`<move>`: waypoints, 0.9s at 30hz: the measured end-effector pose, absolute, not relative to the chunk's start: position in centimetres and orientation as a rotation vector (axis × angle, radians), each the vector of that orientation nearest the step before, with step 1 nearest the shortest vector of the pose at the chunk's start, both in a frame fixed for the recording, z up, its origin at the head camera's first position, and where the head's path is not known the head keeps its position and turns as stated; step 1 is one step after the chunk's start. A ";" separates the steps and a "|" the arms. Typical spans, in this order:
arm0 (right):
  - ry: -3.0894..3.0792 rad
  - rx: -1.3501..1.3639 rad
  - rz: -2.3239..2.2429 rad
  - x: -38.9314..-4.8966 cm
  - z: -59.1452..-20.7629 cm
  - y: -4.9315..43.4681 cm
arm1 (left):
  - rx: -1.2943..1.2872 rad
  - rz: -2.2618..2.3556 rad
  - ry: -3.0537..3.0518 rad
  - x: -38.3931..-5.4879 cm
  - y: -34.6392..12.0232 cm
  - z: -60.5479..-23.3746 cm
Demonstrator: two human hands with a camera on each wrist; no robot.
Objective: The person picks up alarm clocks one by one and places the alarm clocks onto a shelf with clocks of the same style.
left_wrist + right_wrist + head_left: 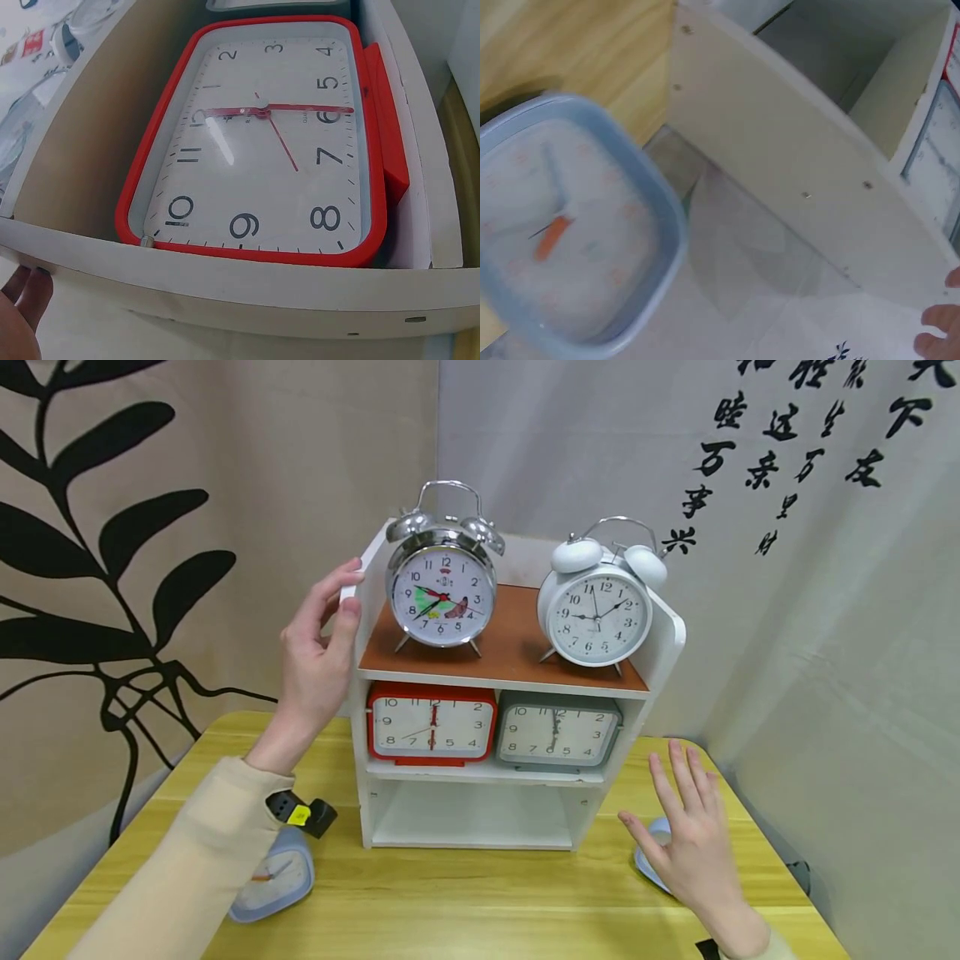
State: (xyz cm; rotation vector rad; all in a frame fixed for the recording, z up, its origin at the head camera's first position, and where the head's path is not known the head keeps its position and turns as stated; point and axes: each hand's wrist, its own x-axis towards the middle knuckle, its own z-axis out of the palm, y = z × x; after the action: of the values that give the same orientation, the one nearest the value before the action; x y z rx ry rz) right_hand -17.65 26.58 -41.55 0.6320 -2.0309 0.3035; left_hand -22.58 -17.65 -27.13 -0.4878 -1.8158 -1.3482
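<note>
My left hand (318,643) holds the upper front edge of the left side panel of a small white shelf unit (472,814), with thumb and fingers on the panel. On its brown top stand a silver twin-bell alarm clock (444,593) and a white twin-bell alarm clock (597,617). A red rectangular clock (432,727) and a grey-green one (555,732) sit side by side on the middle shelf. My right hand (697,835), fingers spread and nothing in it, is over the table at the right. It partly covers a light blue clock (664,217).
Another light blue clock (277,889) lies by my left forearm on the yellow wood-grain table (465,902), partly hidden by the sleeve. Behind the table hang pale curtains (330,443), one with dark leaves and one with black writing.
</note>
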 end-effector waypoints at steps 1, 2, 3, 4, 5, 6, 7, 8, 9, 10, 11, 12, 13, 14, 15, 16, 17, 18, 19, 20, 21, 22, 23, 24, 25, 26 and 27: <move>-2.040 0.629 0.304 -17.6 -41.7 26.9 | -0.489 -1.346 -1.817 -22.6 -17.7 -27.1; -2.050 0.628 0.301 -17.5 -41.8 27.3 | -0.490 -1.345 -1.817 -22.6 -17.7 -27.1; -2.069 0.624 0.301 -17.5 -41.9 27.6 | -0.491 -1.344 -1.818 -22.6 -17.7 -27.1; -2.082 0.623 0.296 -17.4 -42.0 27.9 | -0.492 -1.345 -1.817 -22.6 -17.7 -27.1; -2.101 0.620 0.293 -17.3 -42.2 28.2 | -0.494 -1.347 -1.816 -22.6 -17.7 -27.1; -2.127 0.615 0.293 -17.2 -42.3 28.5 | -0.494 -1.349 -1.816 -22.6 -17.7 -27.2; -2.158 0.609 0.293 -17.1 -42.4 28.8 | -0.494 -1.349 -1.817 -22.6 -17.7 -27.2; -2.194 0.603 0.297 -16.9 -42.5 29.1 | -0.493 -1.351 -1.817 -22.6 -17.7 -27.1; -2.231 0.594 0.301 -16.8 -42.7 29.4 | -0.491 -1.352 -1.818 -22.6 -17.7 -27.1; -2.269 0.585 0.308 -16.7 -42.8 29.7 | -0.490 -1.352 -1.818 -22.5 -17.7 -27.1; -2.315 0.572 0.315 -16.5 -42.9 30.0 | -0.490 -1.350 -1.820 -22.5 -17.7 -27.1; -2.359 0.557 0.320 -16.3 -43.0 30.3 | -0.490 -1.350 -1.821 -22.5 -17.7 -27.1; -2.402 0.541 0.323 -16.2 -43.1 30.6 | -0.491 -1.349 -1.822 -22.5 -17.7 -27.1; -2.446 0.521 0.325 -16.1 -43.1 30.9 | -0.492 -1.350 -1.822 -22.5 -17.7 -27.0; -2.487 0.500 0.323 -16.0 -43.2 31.2 | -0.493 -1.351 -1.822 -22.5 -17.7 -27.0; -2.525 0.478 0.324 -15.9 -43.3 31.5 | -0.494 -1.353 -1.822 -22.5 -17.7 -27.0; -2.562 0.457 0.324 -15.8 -43.3 31.8 | -0.495 -1.354 -1.822 -22.5 -17.6 -27.0; -2.596 0.439 0.326 -15.8 -43.4 32.0 | -0.495 -1.356 -1.821 -22.4 -17.6 -27.0; -2.622 0.424 0.323 -15.8 -43.5 32.2 | -0.495 -1.358 -1.820 -22.4 -17.6 -26.9; -2.647 0.411 0.323 -15.8 -43.6 32.4 | -0.495 -1.360 -1.819 -22.4 -17.6 -26.9; -2.667 0.401 0.321 -15.7 -43.7 32.6 | -0.496 -1.364 -1.819 -22.4 -17.6 -26.9; -2.685 0.393 0.319 -15.7 -43.8 32.8 | -0.495 -1.366 -1.818 -22.4 -17.6 -26.9; -2.700 0.388 0.319 -15.6 -43.9 33.0 | -0.495 -1.369 -1.817 -22.4 -17.6 -26.9; -2.713 0.384 0.319 -15.6 -43.9 33.2 | -0.494 -1.371 -1.817 -22.4 -17.6 -26.9; -2.722 0.382 0.316 -15.6 -44.0 33.3 | -0.492 -1.372 -1.817 -22.4 -17.6 -26.9; -2.736 0.378 0.319 -15.5 -44.0 33.4 | -0.490 -1.375 -1.818 -22.4 -17.7 -26.9; -2.748 0.374 0.320 -15.5 -44.0 33.5 | -0.488 -1.375 -1.820 -22.3 -17.6 -26.9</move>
State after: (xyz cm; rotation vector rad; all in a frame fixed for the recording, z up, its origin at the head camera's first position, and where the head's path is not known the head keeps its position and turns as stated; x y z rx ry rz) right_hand -15.51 33.48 -43.98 0.3742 -2.7478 0.3202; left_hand -22.32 -17.64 -26.90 -0.4885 -1.8198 -1.3752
